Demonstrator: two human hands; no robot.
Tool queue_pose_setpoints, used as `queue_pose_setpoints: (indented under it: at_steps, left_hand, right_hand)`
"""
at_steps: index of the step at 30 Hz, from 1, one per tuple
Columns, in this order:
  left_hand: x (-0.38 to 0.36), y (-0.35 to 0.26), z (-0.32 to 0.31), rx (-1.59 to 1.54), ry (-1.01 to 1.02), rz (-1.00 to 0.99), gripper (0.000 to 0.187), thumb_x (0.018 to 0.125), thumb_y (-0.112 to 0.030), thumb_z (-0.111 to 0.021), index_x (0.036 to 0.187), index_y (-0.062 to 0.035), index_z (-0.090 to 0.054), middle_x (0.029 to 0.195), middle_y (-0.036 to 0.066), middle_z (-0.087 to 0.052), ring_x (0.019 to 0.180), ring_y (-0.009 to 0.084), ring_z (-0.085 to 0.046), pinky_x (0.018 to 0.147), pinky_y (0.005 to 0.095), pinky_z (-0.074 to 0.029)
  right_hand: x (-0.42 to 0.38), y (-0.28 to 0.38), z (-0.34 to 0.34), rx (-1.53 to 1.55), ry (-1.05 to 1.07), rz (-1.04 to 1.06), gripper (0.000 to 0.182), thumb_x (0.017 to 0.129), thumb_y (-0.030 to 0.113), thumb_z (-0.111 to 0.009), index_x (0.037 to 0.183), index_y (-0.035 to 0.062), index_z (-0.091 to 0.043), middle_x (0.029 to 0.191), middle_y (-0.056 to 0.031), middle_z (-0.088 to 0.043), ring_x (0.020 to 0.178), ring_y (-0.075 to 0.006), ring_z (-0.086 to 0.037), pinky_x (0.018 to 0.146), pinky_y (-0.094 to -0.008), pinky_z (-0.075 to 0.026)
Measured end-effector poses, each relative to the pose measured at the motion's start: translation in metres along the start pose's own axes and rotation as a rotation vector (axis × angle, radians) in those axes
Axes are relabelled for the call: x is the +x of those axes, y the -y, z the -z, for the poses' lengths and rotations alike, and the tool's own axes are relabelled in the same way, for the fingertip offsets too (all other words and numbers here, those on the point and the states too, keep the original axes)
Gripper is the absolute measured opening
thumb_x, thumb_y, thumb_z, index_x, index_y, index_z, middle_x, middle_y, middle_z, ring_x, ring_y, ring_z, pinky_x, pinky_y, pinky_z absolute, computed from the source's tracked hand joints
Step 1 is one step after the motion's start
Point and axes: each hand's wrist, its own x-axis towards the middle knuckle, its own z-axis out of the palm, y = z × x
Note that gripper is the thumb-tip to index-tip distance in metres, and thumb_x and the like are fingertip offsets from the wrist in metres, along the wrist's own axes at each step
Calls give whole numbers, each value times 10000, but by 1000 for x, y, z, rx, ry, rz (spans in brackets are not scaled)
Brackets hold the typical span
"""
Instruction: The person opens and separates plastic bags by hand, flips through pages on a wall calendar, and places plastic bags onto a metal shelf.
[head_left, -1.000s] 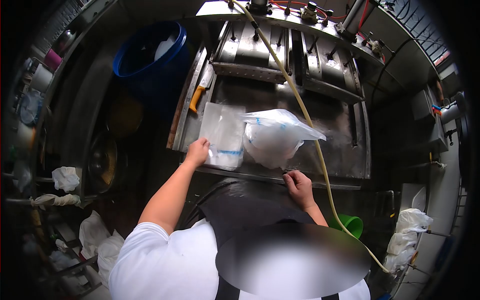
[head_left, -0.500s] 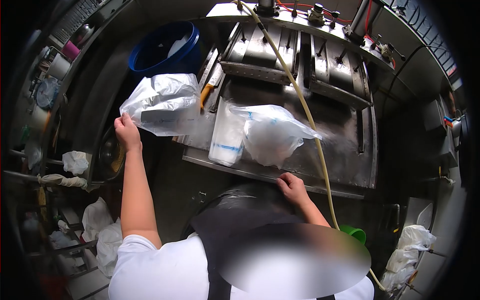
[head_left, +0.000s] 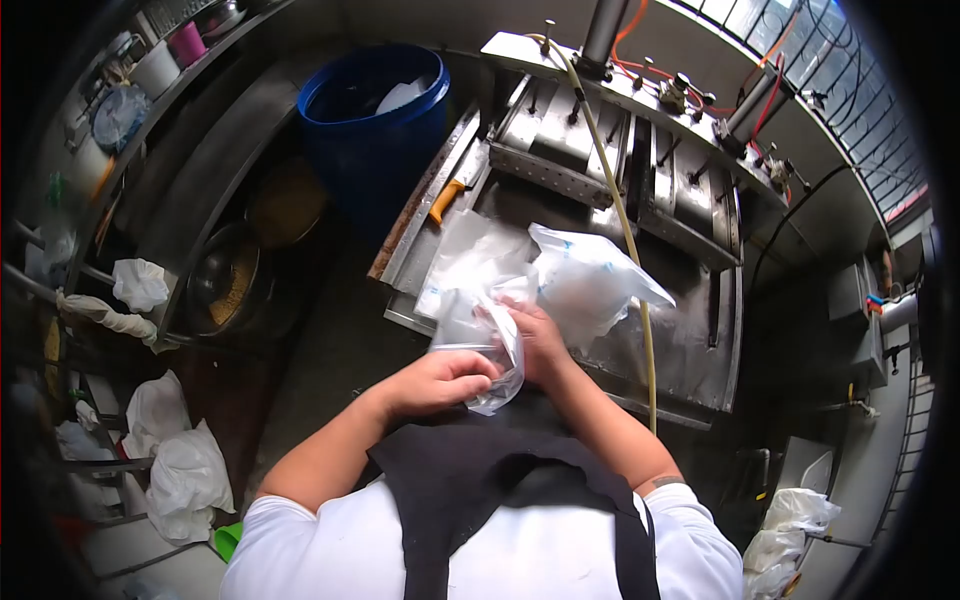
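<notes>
In front of my apron I have a clear plastic bag (head_left: 460,325) between both hands. My left hand (head_left: 445,383) is closed on the bag's near edge, thumb and fingers together. On the other side, my right hand (head_left: 535,340) grips the bag with curled fingers, partly covered by the film. A flat pile of plastic bags (head_left: 480,240) lies just beyond, on the metal table (head_left: 680,335). Right of it sits a filled white plastic bag (head_left: 590,285) with blue print; its contents cannot be made out.
An orange-handled knife (head_left: 447,202) lies at the table's left side. Behind stand metal press boxes (head_left: 555,150), with a hose (head_left: 612,180) hanging across the table. A blue barrel (head_left: 370,150) and a metal bowl (head_left: 225,280) are to the left.
My left hand has come from the far left to my front with the plastic bag. My right hand has left the table edge and taken hold of the bag too. The view has shifted.
</notes>
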Motion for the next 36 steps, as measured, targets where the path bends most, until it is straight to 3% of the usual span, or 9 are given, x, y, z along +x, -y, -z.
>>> queue_pose_setpoints:
  at_steps: [3, 6, 8, 12, 18, 23, 25, 30, 36]
  left_hand:
    - [-36, 18, 48, -73, -126, 37, 236, 1073, -235, -635, 1162, -24, -691, 1063, 46, -728, 968, 115, -666, 882, 289, -544]
    - [-63, 57, 95, -131, -447, 66, 347, 1065, -409, -645, 1098, -65, -684, 982, 27, -724, 907, 136, -691, 804, 299, -564]
    - [-70, 65, 111, -216, -502, -40, 511, 1015, -521, -681, 1259, -75, -631, 1158, 30, -680, 1061, 143, -655, 905, 331, -542]
    - [-59, 56, 118, -345, -258, -202, 974, 887, -698, -738, 1579, -101, -403, 1507, 58, -506, 1358, 174, -492, 1099, 398, -420]
    - [-49, 48, 142, -448, -300, -170, 204, 1038, -255, -709, 1097, -60, -716, 954, 11, -718, 893, 110, -676, 831, 290, -534]
    - [-65, 61, 183, -382, -606, -150, 191, 1039, -221, -704, 955, -54, -664, 766, -3, -645, 675, 93, -589, 675, 285, -517]
    - [-63, 64, 187, -382, -654, -198, 172, 1039, -182, -691, 926, -59, -648, 762, -4, -642, 653, 79, -572, 637, 270, -498]
    - [-64, 51, 166, -51, -603, -62, 221, 1043, -181, -687, 863, -78, -611, 744, -45, -577, 647, 50, -511, 578, 254, -443]
    - [-55, 35, 141, 186, -529, -273, 91, 1018, -127, -670, 969, -54, -649, 797, -38, -607, 720, 46, -538, 638, 245, -451]
  right_hand:
    - [-3, 12, -18, 9, -137, 125, 322, 1076, 141, -547, 1361, -4, -589, 1235, -189, -714, 1009, -222, -703, 834, -333, -575]
    - [-3, 6, -28, 32, -53, 151, 349, 1029, 176, -607, 1329, -1, -589, 1264, -215, -708, 1079, -272, -710, 895, -398, -601]
    - [1, -2, -35, 14, 37, 205, 333, 1028, 183, -626, 1308, 5, -600, 1239, -235, -711, 916, -187, -699, 706, -297, -563]
    - [7, -12, -71, -129, 61, 110, 348, 1028, 194, -647, 1316, 4, -602, 1227, -177, -718, 816, -111, -638, 676, -247, -500]
    - [18, -34, -93, -182, -46, 129, 366, 1038, 202, -654, 1345, 12, -597, 1231, -133, -706, 982, -142, -657, 798, -280, -531]
    - [19, -59, -77, -347, -486, 364, 332, 1059, 189, -653, 1341, 23, -594, 1271, -76, -646, 1069, -145, -646, 942, -312, -534]
    - [10, -67, -76, -880, -682, 586, 295, 1063, 137, -647, 1325, 14, -593, 1241, -65, -652, 1079, -117, -632, 945, -293, -528]
    - [4, -74, -107, -1007, -446, 541, 113, 1011, 102, -714, 1047, -5, -723, 850, -39, -701, 755, -97, -623, 708, -267, -534]
    - [20, -66, -133, -1208, -225, 381, 189, 988, 164, -750, 1091, 9, -723, 865, -64, -704, 731, -117, -623, 693, -293, -535]
